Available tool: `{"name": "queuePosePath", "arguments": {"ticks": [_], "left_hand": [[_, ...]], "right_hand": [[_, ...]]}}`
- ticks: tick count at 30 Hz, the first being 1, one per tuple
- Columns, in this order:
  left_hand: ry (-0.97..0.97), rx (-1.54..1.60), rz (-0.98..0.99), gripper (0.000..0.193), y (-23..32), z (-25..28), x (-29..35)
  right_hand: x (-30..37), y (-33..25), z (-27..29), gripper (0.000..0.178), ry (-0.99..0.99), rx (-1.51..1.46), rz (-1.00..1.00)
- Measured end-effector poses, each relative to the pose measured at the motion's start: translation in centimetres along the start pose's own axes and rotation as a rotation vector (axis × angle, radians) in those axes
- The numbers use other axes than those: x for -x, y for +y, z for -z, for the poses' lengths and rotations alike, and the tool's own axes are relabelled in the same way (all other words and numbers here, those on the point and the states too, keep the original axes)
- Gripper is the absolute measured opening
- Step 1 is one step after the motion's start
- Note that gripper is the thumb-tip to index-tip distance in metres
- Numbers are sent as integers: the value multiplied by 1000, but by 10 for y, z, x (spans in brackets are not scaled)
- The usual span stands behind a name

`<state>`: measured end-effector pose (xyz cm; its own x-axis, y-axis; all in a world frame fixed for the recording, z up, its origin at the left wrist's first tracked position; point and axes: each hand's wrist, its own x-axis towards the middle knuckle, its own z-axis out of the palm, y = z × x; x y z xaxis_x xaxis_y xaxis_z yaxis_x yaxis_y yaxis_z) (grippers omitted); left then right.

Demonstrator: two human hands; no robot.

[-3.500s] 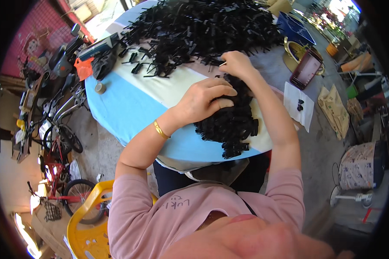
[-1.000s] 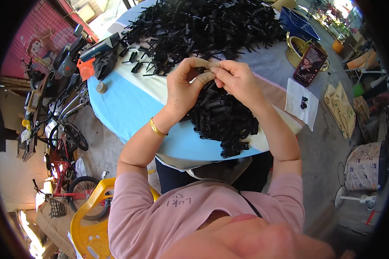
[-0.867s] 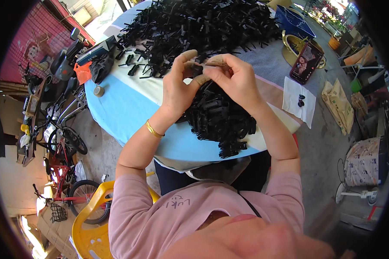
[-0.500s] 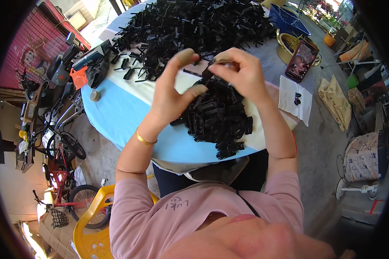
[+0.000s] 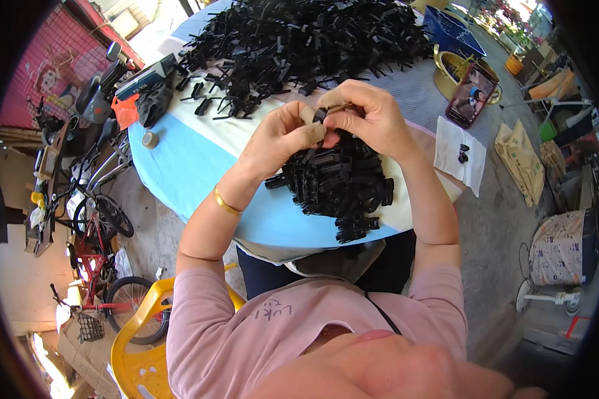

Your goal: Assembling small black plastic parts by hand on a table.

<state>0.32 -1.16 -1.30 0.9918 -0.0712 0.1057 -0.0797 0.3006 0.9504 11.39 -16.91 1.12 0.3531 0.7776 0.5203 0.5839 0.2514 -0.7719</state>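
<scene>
Over the table, my left hand (image 5: 281, 135) and my right hand (image 5: 371, 118) meet fingertip to fingertip. Between them they pinch a small black plastic piece (image 5: 321, 115); its exact kind is too small to make out. Fingertips on both hands look wrapped in tan tape. Just below my hands lies a heap of black clip-like pieces (image 5: 333, 183), packed fairly tightly, and my fingers hide its upper part. Beyond my hands spreads a much larger, loose pile of black plastic pieces (image 5: 299, 46), with several strays at its left edge.
A phone (image 5: 472, 96) leans against a gold-coloured pot (image 5: 444, 78) on the right, near a white tissue (image 5: 451, 174) with small dark bits. To the left are a tape roll (image 5: 150, 140) and a black bag (image 5: 154, 105). A yellow chair (image 5: 130, 339) stands beside me.
My left hand was spread apart from the right; its fingers have now closed in, and both hands meet at the black piece. The view has shifted slightly.
</scene>
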Motion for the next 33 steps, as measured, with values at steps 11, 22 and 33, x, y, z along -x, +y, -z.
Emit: {"name": "queuePosePath", "arguments": {"ticks": [11,22,33], "left_hand": [[358,-242,-418,30,-11,-9,-4],[434,-557,-685,16,-18,-12,-1],[307,-649,-523,30,-8,-12,-5]], "right_hand": [[4,-4,-18,11,101,71,-238],[3,-10,-24,14,64,9,-289],[-14,58,57,18,311,502,-289]]}}
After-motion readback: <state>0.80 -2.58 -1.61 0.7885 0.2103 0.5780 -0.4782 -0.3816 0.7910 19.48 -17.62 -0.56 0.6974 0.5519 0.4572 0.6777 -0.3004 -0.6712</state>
